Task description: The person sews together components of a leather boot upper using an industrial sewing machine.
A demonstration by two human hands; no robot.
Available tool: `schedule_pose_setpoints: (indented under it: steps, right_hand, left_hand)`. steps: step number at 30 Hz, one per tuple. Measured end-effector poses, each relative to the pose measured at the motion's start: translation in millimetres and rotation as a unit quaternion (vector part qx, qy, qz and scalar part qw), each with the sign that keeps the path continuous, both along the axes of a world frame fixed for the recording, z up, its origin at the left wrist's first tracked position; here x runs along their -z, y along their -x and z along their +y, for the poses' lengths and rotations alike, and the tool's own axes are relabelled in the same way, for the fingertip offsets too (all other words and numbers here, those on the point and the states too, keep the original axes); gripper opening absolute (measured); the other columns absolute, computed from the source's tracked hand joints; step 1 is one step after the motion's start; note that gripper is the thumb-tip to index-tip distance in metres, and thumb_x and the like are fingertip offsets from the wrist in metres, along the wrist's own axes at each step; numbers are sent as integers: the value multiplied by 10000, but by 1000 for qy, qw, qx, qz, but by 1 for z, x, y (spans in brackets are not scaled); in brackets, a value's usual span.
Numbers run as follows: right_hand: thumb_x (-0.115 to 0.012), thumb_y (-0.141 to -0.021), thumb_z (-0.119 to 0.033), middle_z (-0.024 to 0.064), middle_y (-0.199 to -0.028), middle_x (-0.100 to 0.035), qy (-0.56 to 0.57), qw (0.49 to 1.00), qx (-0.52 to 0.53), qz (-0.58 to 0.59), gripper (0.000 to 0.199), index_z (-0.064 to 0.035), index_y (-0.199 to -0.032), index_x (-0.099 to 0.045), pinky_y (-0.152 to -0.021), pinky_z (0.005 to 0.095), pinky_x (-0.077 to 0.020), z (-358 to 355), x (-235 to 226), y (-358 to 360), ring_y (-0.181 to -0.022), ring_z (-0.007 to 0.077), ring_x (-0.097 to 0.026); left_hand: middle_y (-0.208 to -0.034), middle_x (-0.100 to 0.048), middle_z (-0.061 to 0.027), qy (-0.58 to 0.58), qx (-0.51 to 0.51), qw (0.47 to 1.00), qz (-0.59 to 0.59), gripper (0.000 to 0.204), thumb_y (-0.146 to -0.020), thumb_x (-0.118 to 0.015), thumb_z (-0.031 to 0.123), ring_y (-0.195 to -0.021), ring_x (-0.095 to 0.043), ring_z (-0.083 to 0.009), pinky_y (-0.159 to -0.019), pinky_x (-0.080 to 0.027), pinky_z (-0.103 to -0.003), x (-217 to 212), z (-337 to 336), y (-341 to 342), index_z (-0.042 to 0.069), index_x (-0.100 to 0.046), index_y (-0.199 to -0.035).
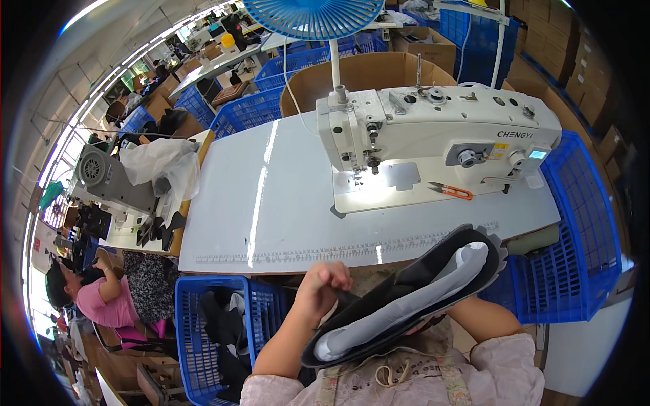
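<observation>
1. A white, long-armed sewing machine [433, 125] stands across the far right part of the pale grey, flat tabletop [291, 196], its lamp lit; orange-handled metal snips [452, 191] lie by its base.
2. Behind it rises a curved brown cardboard wall [379, 71], with a round blue fan [315, 17] above.
3. One blue plastic lattice basket [185, 338], holding dark cloth pieces [220, 325], sits left of the person; a second blue plastic basket [565, 284] stands at the right. Farther left, a co-worker in a pink top [108, 298] is seated.
4. The black, elongated piece with a pale grey lining [406, 301] is above the lap, at the table's near edge, and blocks the view of the right hand.
5. Its long axis slants from lower left to upper right; the scalloped end points up-right, the rounded end down-left, lining facing up.
6. The left hand [326, 281] has curled fingers beside the piece's upper edge; I cannot tell whether they pinch it. The right hand's opening and hold cannot be told; only its forearm [491, 319] shows.
</observation>
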State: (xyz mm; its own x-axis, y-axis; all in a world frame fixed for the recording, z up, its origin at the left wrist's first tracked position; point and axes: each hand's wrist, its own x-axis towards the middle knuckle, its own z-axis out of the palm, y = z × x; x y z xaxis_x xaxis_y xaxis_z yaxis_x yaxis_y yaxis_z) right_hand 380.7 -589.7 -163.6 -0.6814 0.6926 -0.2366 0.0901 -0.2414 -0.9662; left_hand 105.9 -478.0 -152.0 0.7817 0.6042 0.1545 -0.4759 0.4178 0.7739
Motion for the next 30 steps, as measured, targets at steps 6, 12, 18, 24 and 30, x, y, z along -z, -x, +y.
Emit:
schedule_pose_setpoints:
  steps: [6,12,18,24,30]
  right_hand:
    - [-831,-708,-357,108,-1197,-623,77,995,42,-51,655,-43,-1228,-586,-996,359,-396,-19,15,-12,-1150,238,-535]
    - [-822,-737,-270,124,-1262,-594,88,988,124,30,680,-8,-1293,-531,-1057,358,-348,-20,1,-3,-1222,244,-491]
    - [-840,-710,-348,135,-1401,-471,-10,982,164,91,854,12,-1372,-438,-1102,381,-301,7,-22,6,-1312,269,-400]
    - [-558,-824,-678,194,-1183,-623,-143,950,112,-255,759,-17,-1193,-609,-976,372,-432,30,-64,-11,-1132,313,-573]
    - [-629,-828,-208,171,-1116,-610,-452,753,195,-437,338,-71,-1138,-632,-928,431,-435,59,-137,-1,-1067,308,-579]
  left_hand:
    - [-1376,-443,-225,-121,14,983,135,1010,-701,-612,770,-1240,-458,-292,-1001,-366,-398,-29,-33,22,-31,-495,-1305]
    - [-1486,-288,-230,-136,-19,971,198,1459,-491,-931,482,-1386,-281,-329,-1135,-189,-426,-43,-84,25,-45,-9,-1491]
    - [-1245,-567,-124,-23,-253,946,200,1015,-539,-934,392,-1163,-538,-242,-1012,-408,-378,-30,-69,11,-20,-446,-1328]
    - [-1078,-660,-103,17,-292,932,213,626,-694,-859,309,-997,-628,-228,-890,-501,-356,-42,16,5,-14,-595,-1161]
    - [-1053,-665,-121,10,-280,911,302,489,-770,-805,232,-972,-632,-222,-863,-508,-345,-41,71,8,-24,-603,-1135]
